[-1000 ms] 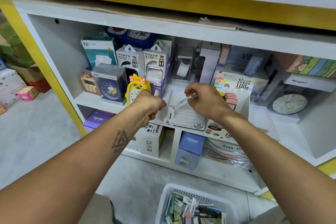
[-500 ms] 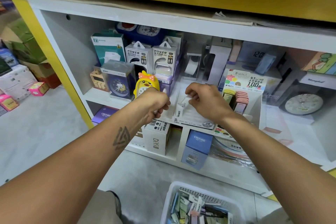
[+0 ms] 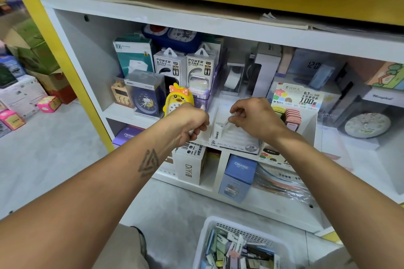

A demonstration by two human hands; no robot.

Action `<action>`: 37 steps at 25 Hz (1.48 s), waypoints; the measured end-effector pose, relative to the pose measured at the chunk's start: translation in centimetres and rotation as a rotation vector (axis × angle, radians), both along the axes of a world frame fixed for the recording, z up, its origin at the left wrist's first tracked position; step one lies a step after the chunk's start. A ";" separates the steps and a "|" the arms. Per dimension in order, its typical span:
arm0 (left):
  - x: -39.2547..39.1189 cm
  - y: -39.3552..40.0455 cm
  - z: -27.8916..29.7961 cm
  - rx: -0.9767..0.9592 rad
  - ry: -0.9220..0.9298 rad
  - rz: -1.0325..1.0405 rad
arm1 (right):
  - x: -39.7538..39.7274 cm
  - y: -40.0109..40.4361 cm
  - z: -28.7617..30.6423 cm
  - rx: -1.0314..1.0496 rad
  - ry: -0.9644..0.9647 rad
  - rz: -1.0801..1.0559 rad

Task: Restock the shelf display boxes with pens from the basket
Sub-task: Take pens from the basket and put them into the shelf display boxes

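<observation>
Head view looks down at a white shelf unit, both hands reaching to the centre of the frame. The right hand (image 3: 255,119) pinches 1 small white packet (image 3: 227,120) between thumb and curled fingers, just above the white display box (image 3: 236,141) marked 2B, which sits on the shelf edge (image 3: 131,117). The left hand (image 3: 192,122) is curled into a loose fist at the box's left side; something pale shows under its fingers, but whether it grips stock or the box wall I cannot tell. 1 white packet (image 3: 217,132) already stands upright at the front left of the box. The basket (image 3: 209,231), at the bottom centre of the frame, holds many more packets and loose pens.

Risks, as I judge them: the box sits close to the shelf's front edge, so a push while seating the packet could slide or tip it off. The standing packet is unsupported on 1 side and may topple if the new 1 is set down against it at an angle. The yellow chick clock (image 3: 178,102) stands just behind the left wrist, and a careless pull back of that arm could knock it over. To the right, the colourful lead display (image 3: 295,102) touches or nearly touches the white box, so the right wrist could disturb its pink cases. A mismatched packet would also spoil the sort.
</observation>
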State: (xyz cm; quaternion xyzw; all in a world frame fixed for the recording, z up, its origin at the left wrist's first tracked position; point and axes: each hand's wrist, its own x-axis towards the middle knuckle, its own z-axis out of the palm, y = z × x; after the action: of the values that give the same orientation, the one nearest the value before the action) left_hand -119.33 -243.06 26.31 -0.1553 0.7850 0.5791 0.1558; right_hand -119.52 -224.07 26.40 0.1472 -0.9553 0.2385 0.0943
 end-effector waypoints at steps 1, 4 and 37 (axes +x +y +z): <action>0.0 0.0 0.0 -0.005 -0.004 -0.003 | -0.1 0.0 0.0 0.012 -0.014 -0.008; 0.0 -0.1 -0.1 -0.012 -0.018 -0.009 | -0.2 0.0 0.2 0.037 -0.078 -0.001; 1.0 1.5 0.3 -0.389 0.440 -0.238 | 1.7 1.8 2.3 -0.689 -0.264 0.021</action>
State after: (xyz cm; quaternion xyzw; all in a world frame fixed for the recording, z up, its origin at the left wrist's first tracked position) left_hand -118.34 -241.52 26.65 0.0398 0.9086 0.4154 0.0161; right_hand -117.85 -222.26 28.72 0.0846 -0.8214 0.5639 0.0118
